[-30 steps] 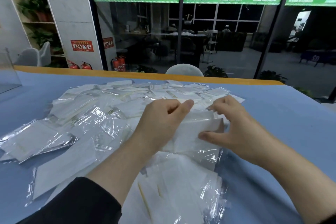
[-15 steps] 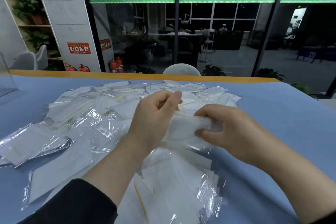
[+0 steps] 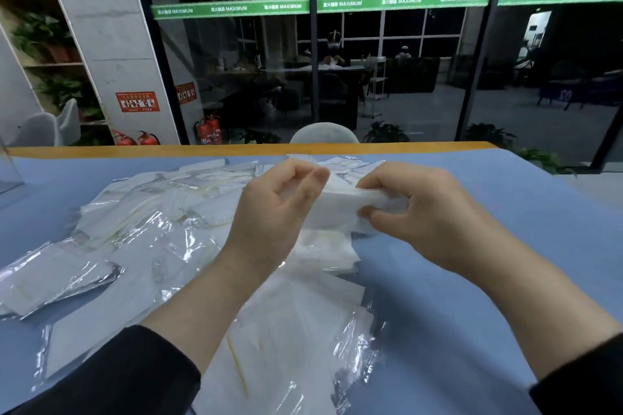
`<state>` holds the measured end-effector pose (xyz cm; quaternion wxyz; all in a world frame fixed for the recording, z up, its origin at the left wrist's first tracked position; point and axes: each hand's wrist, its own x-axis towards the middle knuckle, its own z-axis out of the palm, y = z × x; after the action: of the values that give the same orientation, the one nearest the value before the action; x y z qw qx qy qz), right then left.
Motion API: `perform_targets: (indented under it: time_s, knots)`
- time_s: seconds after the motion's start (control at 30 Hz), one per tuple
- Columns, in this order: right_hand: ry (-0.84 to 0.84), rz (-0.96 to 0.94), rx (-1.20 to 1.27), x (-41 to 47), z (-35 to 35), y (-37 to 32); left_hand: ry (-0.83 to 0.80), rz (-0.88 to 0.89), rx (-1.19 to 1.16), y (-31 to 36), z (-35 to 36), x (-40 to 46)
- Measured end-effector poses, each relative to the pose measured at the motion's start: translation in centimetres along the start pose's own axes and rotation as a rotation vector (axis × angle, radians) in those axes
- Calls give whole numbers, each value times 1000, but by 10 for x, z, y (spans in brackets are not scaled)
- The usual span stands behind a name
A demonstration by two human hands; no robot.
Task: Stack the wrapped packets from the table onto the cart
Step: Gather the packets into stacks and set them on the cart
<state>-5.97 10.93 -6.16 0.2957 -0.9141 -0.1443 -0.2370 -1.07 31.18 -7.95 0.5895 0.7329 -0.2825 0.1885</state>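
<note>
A wide heap of clear-wrapped white packets (image 3: 135, 246) covers the blue table (image 3: 505, 246), from the far edge down to the near edge. Both hands hold one small stack of white packets (image 3: 337, 209) lifted above the heap at the centre. My left hand (image 3: 276, 212) grips its left end with curled fingers. My right hand (image 3: 421, 212) pinches its right end between thumb and fingers. No cart shows in this view.
An orange strip (image 3: 236, 149) runs along the table's far edge, with a white chair back (image 3: 323, 135) behind it. Glass walls and a pillar stand beyond. A clear acrylic piece (image 3: 10, 172) sits at the far left. Bare blue surface lies right of the heap.
Both hands have lifted the small stack up off the heap and squeezed it together; the fingers that lay over it now curl round its ends.
</note>
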Motion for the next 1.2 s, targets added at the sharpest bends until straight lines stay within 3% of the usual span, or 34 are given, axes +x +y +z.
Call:
perform_targets:
  time_s: [0.23,0.4,0.6,0.7,0.87,1.1,1.2]
  knots:
    - [-24,135,47,-22,-79,28,-78,-196,-26,49,65,26]
    - [-120,283,-19,-55,-75,81,-103,-447,-83,33,145,3]
    - [-159,304,51,-60,-61,112,2,-447,-37,8,161,-7]
    - [-165,302,89,-62,-58,109,-101,-438,15,10,169,-10]
    - [-188,325,101,-64,-58,107,-112,-448,5,15,169,-11]
    - [135,329,203,-56,-59,90,-35,-358,-77,42,146,9]
    - [193,326,367,-48,-59,61,-16,-459,-214,57,114,12]
